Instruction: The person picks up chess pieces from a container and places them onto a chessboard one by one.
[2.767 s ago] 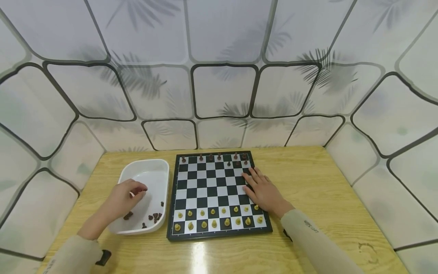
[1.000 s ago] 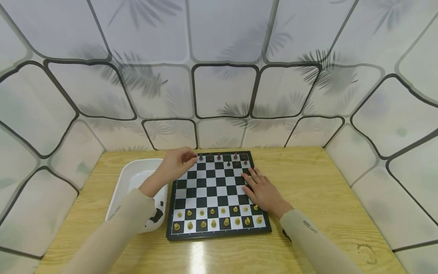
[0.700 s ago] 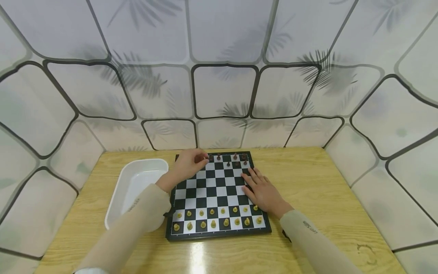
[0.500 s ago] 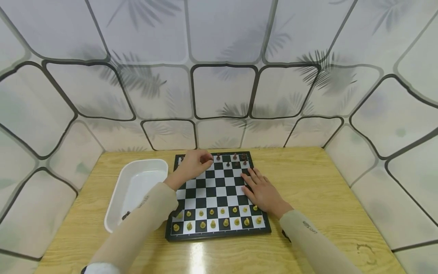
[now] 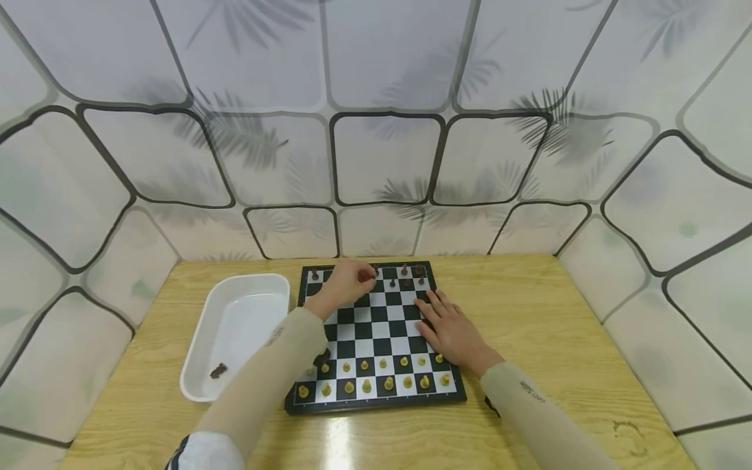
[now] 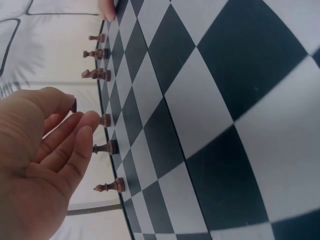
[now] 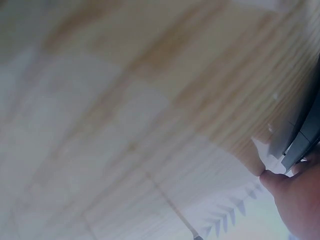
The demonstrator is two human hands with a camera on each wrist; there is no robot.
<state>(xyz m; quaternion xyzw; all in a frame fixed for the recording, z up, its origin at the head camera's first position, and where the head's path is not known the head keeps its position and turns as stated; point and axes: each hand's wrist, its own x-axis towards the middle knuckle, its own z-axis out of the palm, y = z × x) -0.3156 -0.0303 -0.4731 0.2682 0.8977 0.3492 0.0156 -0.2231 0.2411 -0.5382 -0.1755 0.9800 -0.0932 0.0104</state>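
Observation:
My left hand (image 5: pixel 346 284) is over the far part of the chessboard (image 5: pixel 380 313), pinching a small dark chess piece (image 6: pixel 74 105) between thumb and fingers. Most of that piece is hidden by the fingertips. Dark brown chess pieces stand along the far row, among them a bishop-like one (image 6: pixel 110 185); a pawn (image 5: pixel 393 282) and others are in front of them at the right. My right hand (image 5: pixel 455 329) rests with spread, straight fingers on the board's right edge. Two rows of yellow chess pieces (image 5: pixel 367 386) occupy the near side, partly covered by my left sleeve.
A white tray (image 5: pixel 243 320) stands left of the board, holding a few dark pieces (image 5: pixel 219 371); my left forearm hides its near right corner. Wooden table (image 5: pixel 517 307) extends around both. A patterned curtain-like wall (image 5: pixel 384 160) rises behind and at the sides.
My left hand has gone from the tray to the board's far left corner, then rightward along the far row, keeping its pinch. My right hand has stayed in place.

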